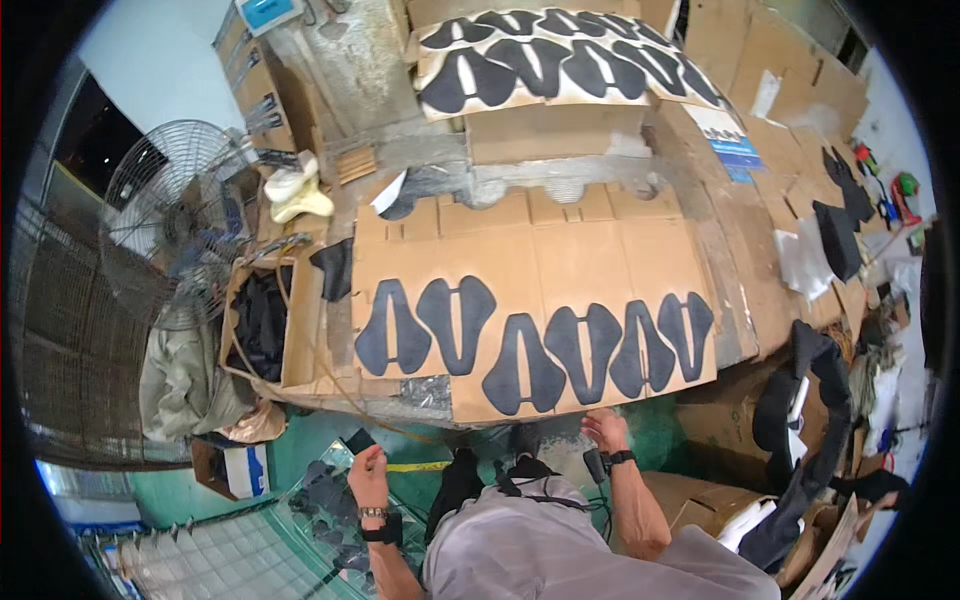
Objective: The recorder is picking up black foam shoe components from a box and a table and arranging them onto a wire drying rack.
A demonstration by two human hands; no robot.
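My left hand (368,470) is low at the left, its fingers pinched on a small dark flat piece (359,441) held over a pile of similar dark pieces (325,490). My right hand (605,428) reaches to the front edge of a cardboard sheet (560,255) on the table, fingers spread, touching just under the row of several dark cut-out shapes (545,345) lying on it. Both wrists wear dark bands.
A second board with several dark shapes (560,55) lies at the back. An open carton (265,325) with dark material and a standing fan (170,215) are at the left. Flattened cardboard (790,130), dark scraps and tools lie at the right.
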